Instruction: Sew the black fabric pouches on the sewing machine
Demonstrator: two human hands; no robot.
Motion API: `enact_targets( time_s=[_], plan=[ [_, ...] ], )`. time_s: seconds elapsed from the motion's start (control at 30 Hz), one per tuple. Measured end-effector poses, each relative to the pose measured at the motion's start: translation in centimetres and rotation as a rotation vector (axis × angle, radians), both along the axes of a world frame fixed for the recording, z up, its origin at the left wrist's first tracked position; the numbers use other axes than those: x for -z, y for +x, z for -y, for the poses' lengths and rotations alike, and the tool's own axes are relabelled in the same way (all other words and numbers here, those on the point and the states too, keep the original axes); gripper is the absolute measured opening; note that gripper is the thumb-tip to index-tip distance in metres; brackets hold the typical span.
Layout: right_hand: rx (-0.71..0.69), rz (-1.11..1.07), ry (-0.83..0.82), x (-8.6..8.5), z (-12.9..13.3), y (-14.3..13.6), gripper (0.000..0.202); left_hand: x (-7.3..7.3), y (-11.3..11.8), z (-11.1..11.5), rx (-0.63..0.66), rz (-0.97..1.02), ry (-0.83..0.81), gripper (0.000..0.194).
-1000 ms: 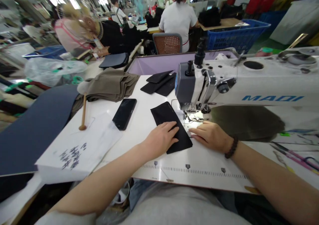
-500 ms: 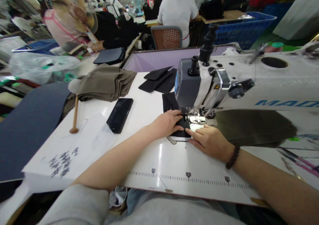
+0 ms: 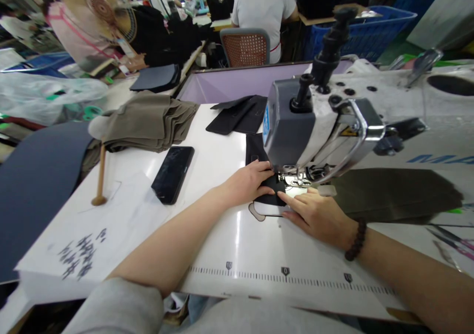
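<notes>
A black fabric piece (image 3: 272,197) lies on the white sewing table, its right edge at the presser foot (image 3: 296,180) of the sewing machine (image 3: 291,122). On top of it rests my left hand (image 3: 246,183), laid flat with thumb and fingers apart, just left of the needle area. My right hand (image 3: 320,215) is also open, its index fingertip touching the near right part of the piece and its other fingers on the table by the needle plate. The needle tip itself is hard to make out. Beyond my left hand, part of the piece is hidden behind the machine head.
Several black pieces (image 3: 237,119) lie behind the work. Leftward are a phone (image 3: 173,175), stacked olive fabric (image 3: 148,122) and a round-headed wooden stick (image 3: 100,176). Olive fabric (image 3: 396,196) lies under the machine arm, scissors (image 3: 454,242) at right. A person (image 3: 262,8) sits ahead.
The view has shifted, so the machine head appears larger and nearer. Both hands stay on the black fabric piece in nearly the same places, with no clear movement of the piece.
</notes>
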State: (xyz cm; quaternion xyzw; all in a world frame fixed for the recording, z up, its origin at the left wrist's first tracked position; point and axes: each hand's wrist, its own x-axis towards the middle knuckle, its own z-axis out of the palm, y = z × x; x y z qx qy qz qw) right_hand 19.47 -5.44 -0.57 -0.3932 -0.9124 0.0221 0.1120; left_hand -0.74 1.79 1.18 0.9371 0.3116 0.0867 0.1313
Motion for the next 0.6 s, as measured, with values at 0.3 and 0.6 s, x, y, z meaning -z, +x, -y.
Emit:
enact_targets(
  time_s=[0.3,0.6],
  plan=[
    [0.005,0.001,-0.021,0.01,-0.04,0.0,0.036,-0.24,-0.06,-0.18,0.01,0.0,-0.025,0.036],
    [0.023,0.02,0.003,0.11,-0.02,-0.12,0.036,-0.24,0.02,-0.33,0.01,0.003,-0.053,0.035]
  ],
)
